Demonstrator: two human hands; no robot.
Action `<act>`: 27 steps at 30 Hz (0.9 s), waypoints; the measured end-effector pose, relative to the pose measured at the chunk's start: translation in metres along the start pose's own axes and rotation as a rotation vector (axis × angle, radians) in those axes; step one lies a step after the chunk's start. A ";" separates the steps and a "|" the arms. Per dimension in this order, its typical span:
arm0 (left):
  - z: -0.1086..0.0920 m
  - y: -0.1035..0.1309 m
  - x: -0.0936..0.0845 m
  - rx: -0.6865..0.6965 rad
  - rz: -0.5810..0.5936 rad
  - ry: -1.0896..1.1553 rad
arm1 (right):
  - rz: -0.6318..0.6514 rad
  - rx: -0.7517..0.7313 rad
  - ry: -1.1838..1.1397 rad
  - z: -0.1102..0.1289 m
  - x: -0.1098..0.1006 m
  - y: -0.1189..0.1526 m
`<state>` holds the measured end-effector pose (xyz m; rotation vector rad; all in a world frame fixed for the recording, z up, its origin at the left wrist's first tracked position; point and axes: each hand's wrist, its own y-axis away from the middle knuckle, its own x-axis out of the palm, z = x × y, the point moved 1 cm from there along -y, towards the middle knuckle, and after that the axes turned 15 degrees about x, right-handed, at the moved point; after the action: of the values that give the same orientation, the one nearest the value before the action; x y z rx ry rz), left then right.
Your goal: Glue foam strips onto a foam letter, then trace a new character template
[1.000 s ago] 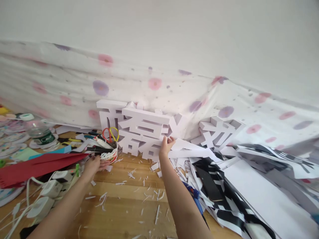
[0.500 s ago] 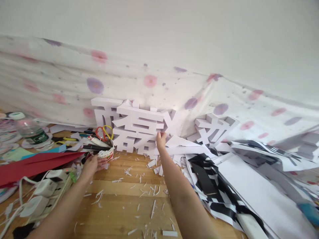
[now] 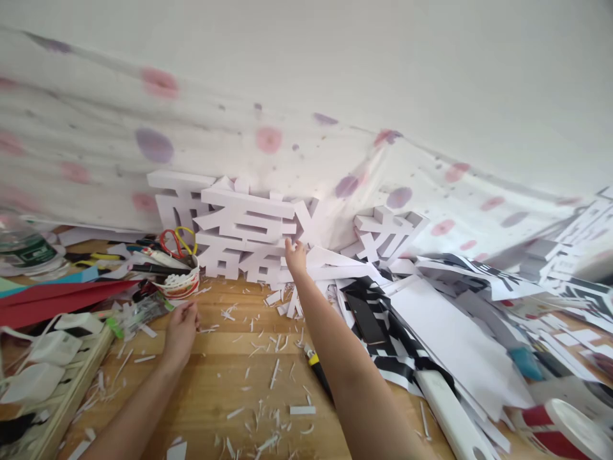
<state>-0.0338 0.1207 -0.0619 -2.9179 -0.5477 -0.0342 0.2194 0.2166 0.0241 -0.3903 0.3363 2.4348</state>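
White three-dimensional paper characters (image 3: pixel 249 214) stand stacked against the patterned cloth. My right hand (image 3: pixel 295 255) is raised at their right end, fingers curled; whether it touches or grips a piece cannot be made out. A paper cup (image 3: pixel 182 285) holding scissors (image 3: pixel 178 241) and pens stands left of the characters. Just below the cup, my left hand (image 3: pixel 182 324) rests over the wooden table (image 3: pixel 225 370) with its fingers curled together, and anything inside them is hidden. Narrow paper scraps lie scattered between my arms.
A power strip (image 3: pixel 71 383), red paper (image 3: pixel 62 300) and a plastic bottle (image 3: pixel 26 249) are on the left. Rightward lie a dark phone (image 3: pixel 368 317), white sheets (image 3: pixel 460 338), a white tool (image 3: pixel 453 415) and a red-and-white cup (image 3: pixel 560 425). A yellow-black cutter (image 3: pixel 317 367) lies beside my right forearm.
My left hand has moved away from the cup, down toward the table, and its fingers have drawn together. The view has shifted right, while my right hand stays by the characters.
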 end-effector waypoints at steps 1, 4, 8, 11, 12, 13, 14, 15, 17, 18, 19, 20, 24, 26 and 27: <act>0.001 0.004 0.006 -0.010 0.036 0.016 | 0.018 0.002 0.013 -0.001 -0.007 0.004; 0.000 0.012 0.022 -0.054 0.135 0.063 | 0.117 -0.002 0.045 -0.006 -0.044 0.016; -0.001 0.021 0.039 -0.103 0.264 0.089 | 0.384 -0.140 0.133 -0.024 -0.124 0.027; 0.002 0.027 0.046 -0.110 0.316 0.092 | 0.247 -0.059 0.277 -0.055 -0.189 0.018; 0.003 0.029 0.048 -0.109 0.320 0.091 | 0.140 -0.014 0.326 -0.068 -0.209 0.013; 0.005 0.031 0.049 -0.108 0.322 0.087 | 0.030 0.022 0.369 -0.081 -0.226 0.006; 0.006 0.032 0.049 -0.109 0.321 0.083 | -0.069 0.060 0.409 -0.094 -0.242 0.001; 0.008 0.034 0.049 -0.112 0.316 0.077 | -0.119 0.084 0.429 -0.107 -0.254 -0.004; 0.011 0.036 0.048 -0.117 0.308 0.058 | -0.195 0.118 0.465 -0.128 -0.272 -0.012; 0.011 0.037 0.047 -0.117 0.307 0.048 | -0.219 0.127 0.480 -0.135 -0.278 -0.015; 0.012 0.037 0.047 -0.116 0.307 0.038 | -0.238 0.130 0.496 -0.141 -0.281 -0.018; 0.012 0.038 0.046 -0.117 0.308 0.031 | -0.254 0.128 0.512 -0.145 -0.283 -0.020; 0.013 0.043 0.044 -0.143 0.286 0.021 | -0.297 0.072 0.572 -0.150 -0.278 -0.035; 0.013 0.047 0.044 -0.162 0.278 0.013 | -0.318 0.031 0.608 -0.150 -0.271 -0.044; 0.012 0.050 0.044 -0.168 0.277 0.010 | -0.326 0.014 0.627 -0.149 -0.268 -0.048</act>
<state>0.0251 0.0931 -0.0798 -3.1267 -0.1411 -0.0620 0.4800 0.0547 -0.0245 -1.1127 0.5061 1.9429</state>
